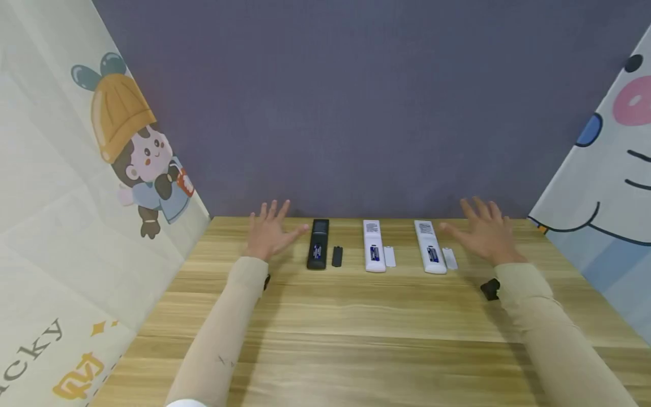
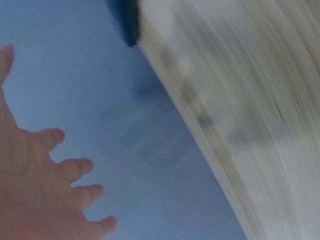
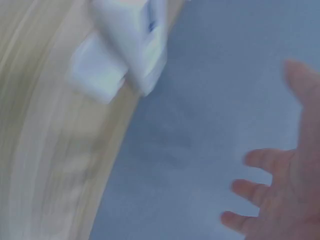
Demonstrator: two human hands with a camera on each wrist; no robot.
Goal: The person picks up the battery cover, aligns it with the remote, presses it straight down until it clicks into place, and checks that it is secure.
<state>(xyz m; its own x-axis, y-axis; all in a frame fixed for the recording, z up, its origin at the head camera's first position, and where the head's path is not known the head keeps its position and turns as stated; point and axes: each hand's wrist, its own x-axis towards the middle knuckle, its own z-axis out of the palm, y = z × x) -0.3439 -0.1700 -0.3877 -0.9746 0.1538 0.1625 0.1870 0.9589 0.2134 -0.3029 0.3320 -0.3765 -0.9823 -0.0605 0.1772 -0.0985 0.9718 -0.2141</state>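
Observation:
Both hands are spread with nothing in them. My left hand (image 1: 268, 234) hovers at the table's back left, its thumb pointing toward a black remote control (image 1: 318, 243). At the back right, my right hand (image 1: 485, 233) is nearest the right white remote control (image 1: 430, 246), seen blurred in the right wrist view. Another white remote control (image 1: 373, 245) lies between them. All three lie face down, their battery bays uncovered with blue batteries inside. Beside them lie a black battery cover (image 1: 337, 256), a white cover (image 1: 389, 256) and another white cover (image 1: 450, 258).
The wooden table (image 1: 356, 339) ends at a dark blue-grey upright panel (image 1: 346, 113) behind the remotes. A pale cartoon-printed curtain (image 1: 61, 226) flanks the left side, and a second printed curtain (image 1: 610, 186) flanks the right.

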